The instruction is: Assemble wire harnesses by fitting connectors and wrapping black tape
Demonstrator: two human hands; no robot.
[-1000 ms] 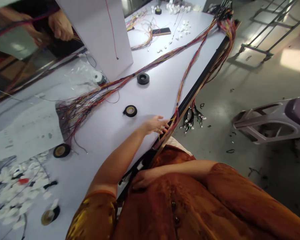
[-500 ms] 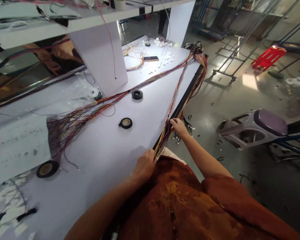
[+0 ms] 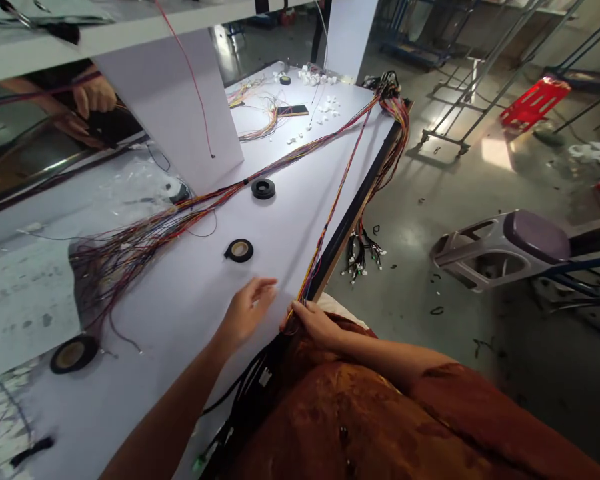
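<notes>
My right hand [image 3: 314, 321] is closed around a bundle of coloured wires [image 3: 326, 230] at the table's near edge. That bundle runs up the table to a dark cluster of connectors [image 3: 387, 83] at the far corner. My left hand [image 3: 249, 308] is above the white table, fingers apart and holding nothing. Just beyond it lies a roll of black tape [image 3: 239, 251], with a second black roll [image 3: 263, 189] farther back. Below my hands, black cables [image 3: 253, 383] with a white connector hang by my lap.
A thicker wire harness [image 3: 300, 155] crosses the table and fans out at the left, near another tape roll [image 3: 75, 353]. A white upright [image 3: 173, 100] carries a shelf. Another person's hands [image 3: 93, 100] work behind it. A stool [image 3: 535, 237] stands on the floor at right.
My left hand has let go of the wires and moved left over the table, its fingers opening. My right hand has come down along the edge to grip the bundle nearer my body.
</notes>
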